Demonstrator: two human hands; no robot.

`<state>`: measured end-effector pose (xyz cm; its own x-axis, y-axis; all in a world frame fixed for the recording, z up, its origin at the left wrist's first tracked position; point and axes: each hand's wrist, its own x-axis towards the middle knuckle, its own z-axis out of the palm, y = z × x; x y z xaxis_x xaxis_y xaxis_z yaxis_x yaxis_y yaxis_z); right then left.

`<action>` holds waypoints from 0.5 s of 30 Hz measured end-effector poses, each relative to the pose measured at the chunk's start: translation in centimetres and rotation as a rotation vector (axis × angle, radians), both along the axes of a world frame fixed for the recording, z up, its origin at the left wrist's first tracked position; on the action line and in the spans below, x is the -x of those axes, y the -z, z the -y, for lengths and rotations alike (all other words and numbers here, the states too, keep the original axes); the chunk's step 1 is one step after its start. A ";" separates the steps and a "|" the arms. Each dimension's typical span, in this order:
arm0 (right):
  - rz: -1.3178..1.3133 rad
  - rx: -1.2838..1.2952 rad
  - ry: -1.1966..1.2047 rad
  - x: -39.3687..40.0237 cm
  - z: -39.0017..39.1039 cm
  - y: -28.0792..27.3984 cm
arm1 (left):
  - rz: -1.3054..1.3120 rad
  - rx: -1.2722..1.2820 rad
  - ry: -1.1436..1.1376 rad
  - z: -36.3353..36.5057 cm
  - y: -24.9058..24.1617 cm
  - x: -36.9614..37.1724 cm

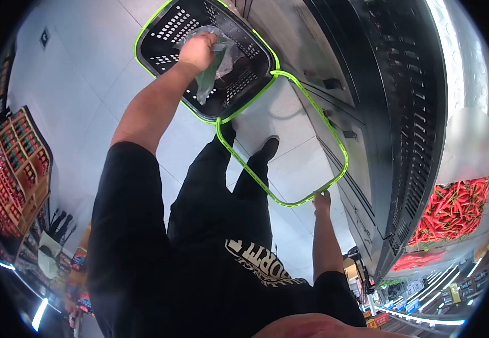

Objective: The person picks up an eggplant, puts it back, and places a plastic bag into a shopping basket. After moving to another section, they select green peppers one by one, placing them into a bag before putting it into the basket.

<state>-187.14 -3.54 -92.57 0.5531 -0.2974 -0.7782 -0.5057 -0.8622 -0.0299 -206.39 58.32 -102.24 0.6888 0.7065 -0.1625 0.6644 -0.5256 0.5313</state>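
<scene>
My left hand is closed on a clear plastic bag inside a black shopping basket. The bag hangs below my fist, and something greenish shows through it. Perforated walls and a bright green rim mark the basket, which is at the top of the head view. Its green handle is swung out toward my body in a wide loop. At the loop's near end, the fingers of my right hand are wrapped round the handle.
A dark display case runs along my right side, with red chilies in it farther right. On the left stands a shelf of red packaged goods. My shoe is on the pale tiled floor near the basket.
</scene>
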 end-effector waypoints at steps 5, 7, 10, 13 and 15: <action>0.041 0.024 -0.092 0.5 0.5 0.8 | -0.086 -0.021 0.081 0.0 2.6 1.7; 0.066 0.073 -0.224 0.8 0.9 1.2 | -0.230 0.046 0.130 0.7 4.4 1.8; 0.026 0.050 -0.105 0.9 -1.2 -0.8 | -0.120 0.028 0.074 3.2 7.9 1.1; -0.005 0.023 -0.108 0.8 -1.8 -1.7 | -0.193 0.117 0.059 5.8 9.5 0.1; -0.012 -0.018 -0.082 0.7 -1.8 -2.0 | -0.406 0.421 -0.070 8.1 9.3 -0.6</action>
